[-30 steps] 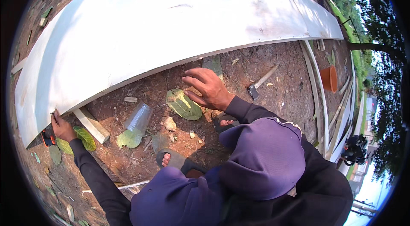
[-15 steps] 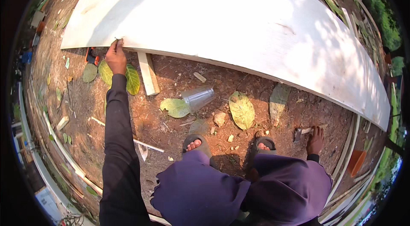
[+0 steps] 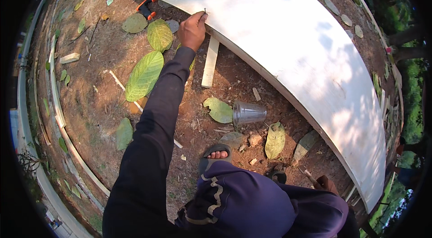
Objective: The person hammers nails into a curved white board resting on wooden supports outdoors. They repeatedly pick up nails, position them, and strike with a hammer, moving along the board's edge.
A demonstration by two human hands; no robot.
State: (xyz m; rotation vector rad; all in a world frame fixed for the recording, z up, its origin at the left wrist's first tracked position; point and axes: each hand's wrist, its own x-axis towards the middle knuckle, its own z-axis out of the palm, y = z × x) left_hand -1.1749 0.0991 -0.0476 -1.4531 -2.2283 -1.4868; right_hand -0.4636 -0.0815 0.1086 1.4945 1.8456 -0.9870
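left hand pinches a nail at the edge of the white board. right hand is at a wooden handle; cannot tell whether gripped. advise nail upright, pinch low and clear of its head.

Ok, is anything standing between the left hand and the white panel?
Nothing visible is. The left hand is at the near edge of the white panel, pinching a thin nail there. The nearest yellow-green leaf lies on the ground, not between them.
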